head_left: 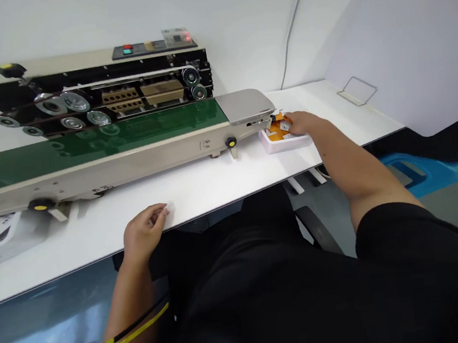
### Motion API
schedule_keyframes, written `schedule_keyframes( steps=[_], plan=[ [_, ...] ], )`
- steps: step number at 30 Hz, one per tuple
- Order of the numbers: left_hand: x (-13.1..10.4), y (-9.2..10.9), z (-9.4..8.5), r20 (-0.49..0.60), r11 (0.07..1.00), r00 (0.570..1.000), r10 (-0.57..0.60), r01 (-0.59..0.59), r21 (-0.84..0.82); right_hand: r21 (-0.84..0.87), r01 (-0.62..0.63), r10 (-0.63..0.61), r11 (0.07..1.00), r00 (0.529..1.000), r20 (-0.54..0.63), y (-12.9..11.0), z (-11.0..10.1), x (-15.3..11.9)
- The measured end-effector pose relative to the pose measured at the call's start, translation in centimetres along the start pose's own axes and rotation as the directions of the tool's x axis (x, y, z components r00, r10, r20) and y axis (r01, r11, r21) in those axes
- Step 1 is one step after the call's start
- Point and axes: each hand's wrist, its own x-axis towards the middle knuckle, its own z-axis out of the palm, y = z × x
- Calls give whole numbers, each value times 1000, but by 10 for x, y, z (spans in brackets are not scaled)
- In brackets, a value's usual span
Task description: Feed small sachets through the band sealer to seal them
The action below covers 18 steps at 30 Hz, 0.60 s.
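Note:
My left hand [146, 230] rests at the front edge of the white table [198, 191], fingers curled toward the thumb; what lies between the fingertips, if anything, is too small to name. On the right, my right hand [298, 123] reaches into a small white tray [285, 145] of orange packets [274, 132] with white labels. Its fingers are bent at an orange packet by the tray's back edge. The tray stands beside the right end of a machine with a green conveyor belt [143, 131].
Rollers and a control panel [152, 47] sit behind the belt. Under the belt's left end is a white bin [19, 237] with papers. A wire stand [357, 91] is at the back right. Beyond the table's front edge are a chair armrest [319, 230] and a blue stool [429, 172].

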Motion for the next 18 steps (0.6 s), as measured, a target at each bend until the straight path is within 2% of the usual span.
schedule_keyframes(
  steps=[3,5,8,10,12,14,18],
  plan=[
    [-5,-3,-5,1,999,1000,19,-19,-36,-36,-81,79,996,996,-51,-3,2,-6],
    [-8,-5,-9,19,996,1000,17,-16,-93,60,-102,113,993,973,-202,-2,-3,-14],
    [-6,-5,-11,53,979,998,-19,29,-200,389,-87,247,917,891,-382,-3,-11,-29],
    [-1,0,-9,69,970,997,-42,58,-237,637,0,321,771,864,-389,-11,-15,-42],
    [5,12,-3,99,966,994,-36,60,-253,801,101,311,590,887,-341,-27,-16,-58],
    [11,30,7,170,945,985,20,36,-324,883,159,236,442,929,-286,-51,-14,-77],
    [26,74,33,214,869,960,178,-52,-492,956,139,25,260,988,-151,-116,8,-119]
  ],
)
